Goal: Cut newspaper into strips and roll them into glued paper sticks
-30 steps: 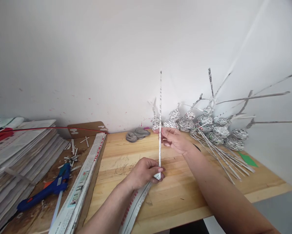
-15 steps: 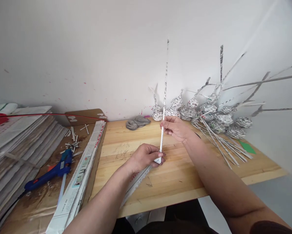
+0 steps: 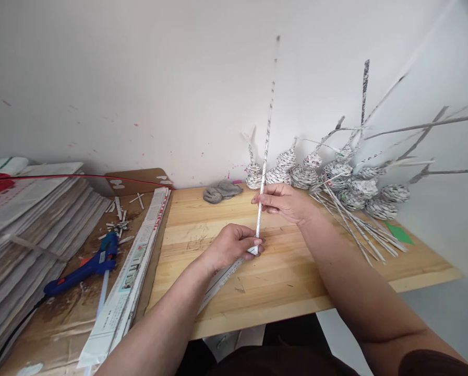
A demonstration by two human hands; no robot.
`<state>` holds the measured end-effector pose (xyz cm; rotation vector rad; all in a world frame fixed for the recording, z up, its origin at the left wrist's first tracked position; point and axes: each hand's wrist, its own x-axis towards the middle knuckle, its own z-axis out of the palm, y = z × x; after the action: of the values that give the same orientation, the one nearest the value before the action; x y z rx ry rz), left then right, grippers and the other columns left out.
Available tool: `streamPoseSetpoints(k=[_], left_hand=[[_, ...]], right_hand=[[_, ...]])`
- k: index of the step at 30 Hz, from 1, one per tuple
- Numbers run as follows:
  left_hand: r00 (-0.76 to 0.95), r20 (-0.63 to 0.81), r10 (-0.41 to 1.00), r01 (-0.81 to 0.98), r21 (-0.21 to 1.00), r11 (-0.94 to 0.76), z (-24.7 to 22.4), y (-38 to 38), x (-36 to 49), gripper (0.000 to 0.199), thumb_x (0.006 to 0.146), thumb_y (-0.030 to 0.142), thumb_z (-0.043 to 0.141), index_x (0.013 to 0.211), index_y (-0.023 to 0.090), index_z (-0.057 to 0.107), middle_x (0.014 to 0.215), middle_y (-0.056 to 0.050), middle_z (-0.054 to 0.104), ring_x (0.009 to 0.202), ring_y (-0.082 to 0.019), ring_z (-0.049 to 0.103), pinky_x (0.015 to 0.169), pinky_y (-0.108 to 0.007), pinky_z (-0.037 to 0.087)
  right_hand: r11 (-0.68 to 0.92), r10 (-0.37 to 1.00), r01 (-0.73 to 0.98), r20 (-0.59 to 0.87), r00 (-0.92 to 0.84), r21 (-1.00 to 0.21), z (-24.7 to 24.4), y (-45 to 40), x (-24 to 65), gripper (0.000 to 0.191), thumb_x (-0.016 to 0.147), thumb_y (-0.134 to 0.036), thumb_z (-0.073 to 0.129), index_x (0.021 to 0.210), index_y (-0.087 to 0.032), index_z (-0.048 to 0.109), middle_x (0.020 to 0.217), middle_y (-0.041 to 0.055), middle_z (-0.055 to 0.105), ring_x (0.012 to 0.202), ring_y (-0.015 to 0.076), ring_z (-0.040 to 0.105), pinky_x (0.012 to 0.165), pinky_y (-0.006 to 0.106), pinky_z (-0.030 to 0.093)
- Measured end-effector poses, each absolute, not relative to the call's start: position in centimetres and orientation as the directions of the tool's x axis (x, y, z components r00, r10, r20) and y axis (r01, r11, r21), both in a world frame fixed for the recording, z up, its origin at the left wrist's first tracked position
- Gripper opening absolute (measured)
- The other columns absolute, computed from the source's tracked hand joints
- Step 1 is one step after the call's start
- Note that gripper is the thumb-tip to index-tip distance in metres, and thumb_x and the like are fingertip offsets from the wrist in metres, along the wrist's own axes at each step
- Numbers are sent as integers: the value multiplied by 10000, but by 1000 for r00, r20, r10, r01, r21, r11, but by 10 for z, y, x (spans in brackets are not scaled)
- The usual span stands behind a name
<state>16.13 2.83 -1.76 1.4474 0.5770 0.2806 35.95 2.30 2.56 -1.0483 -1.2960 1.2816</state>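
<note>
A thin rolled newspaper tube [image 3: 267, 133] stands nearly upright over the wooden table, leaning a little to the right at its top. My right hand [image 3: 283, 202] pinches it partway up between thumb and fingers. Lower down, my left hand [image 3: 234, 245] is closed on the tube's bottom end, where the paper is still a flat strip. That newspaper strip [image 3: 222, 282] runs from under my left hand toward the table's front edge, partly hidden by my left forearm.
Woven newspaper shapes [image 3: 304, 176] line the wall, beside a pile of paper tubes [image 3: 355, 230]. A grey glove-like cloth [image 3: 223, 191] lies at the back. On the left are newspaper strips [image 3: 135, 271], a blue glue gun [image 3: 88, 269] and a tall newspaper stack [image 3: 34, 235].
The tube reaches higher in the picture and tilts slightly more to the right. Less of the flat strip shows below my left hand. The whole view has shifted slightly.
</note>
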Motion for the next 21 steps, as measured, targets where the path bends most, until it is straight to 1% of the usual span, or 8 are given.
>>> streamPoseSetpoints(k=[3,5,8,10,12,14,18,21], left_hand=[[835,-192,516,147,981,128,-16,28,162,268,780,405,643,782,143,702,792,-47,659,702,-133,565,679,-267,479],[839,-189,511,134,981,143,-15,28,162,275,780,409,643,774,140,699,796,-49,658,706,-134,565,685,-270,483],[847,-188,498,128,980,153,-13,28,161,287,772,416,650,770,134,701,797,-57,661,698,-135,563,680,-270,485],[848,-186,496,130,981,147,-13,28,161,288,768,415,654,776,131,704,799,-61,666,688,-133,563,674,-269,483],[846,-188,498,133,981,145,-14,28,160,288,770,414,652,787,131,706,802,-62,670,677,-129,563,666,-265,478],[848,-184,497,126,981,149,-15,28,160,286,774,410,651,800,131,707,809,-63,673,686,-130,571,663,-261,477],[858,-173,484,99,980,175,-15,29,160,284,771,395,663,824,120,708,839,-80,682,756,-155,606,681,-277,499],[868,-187,460,106,975,197,-12,28,159,304,771,391,671,881,111,712,865,-102,693,794,-178,633,679,-286,512]], right_hand=[[91,994,-76,95,-56,-993,26,22,359,285,652,-369,818,657,-152,634,540,-15,539,464,55,378,394,200,170],[76,992,-85,83,-91,-993,27,21,358,283,687,-405,789,704,-155,657,548,-13,539,479,64,415,396,196,185],[42,983,-84,56,-172,-996,28,19,357,297,731,-433,747,818,-150,719,643,24,590,551,83,487,409,193,236],[47,987,-92,61,-151,-995,27,20,357,272,703,-405,774,778,-147,727,654,29,601,542,75,479,403,192,238],[57,992,-99,68,-104,-993,26,21,357,252,668,-376,804,693,-145,707,599,15,585,500,66,452,387,191,214],[68,992,-119,80,-95,-991,25,22,357,252,661,-370,809,682,-147,694,565,5,575,480,67,452,377,189,198],[59,965,-143,94,-247,-988,22,22,361,247,721,-358,770,827,-142,719,642,36,629,557,100,533,390,184,222],[49,952,-175,99,-290,-983,18,21,363,226,705,-338,787,777,-138,710,658,33,628,529,84,503,397,190,229]])
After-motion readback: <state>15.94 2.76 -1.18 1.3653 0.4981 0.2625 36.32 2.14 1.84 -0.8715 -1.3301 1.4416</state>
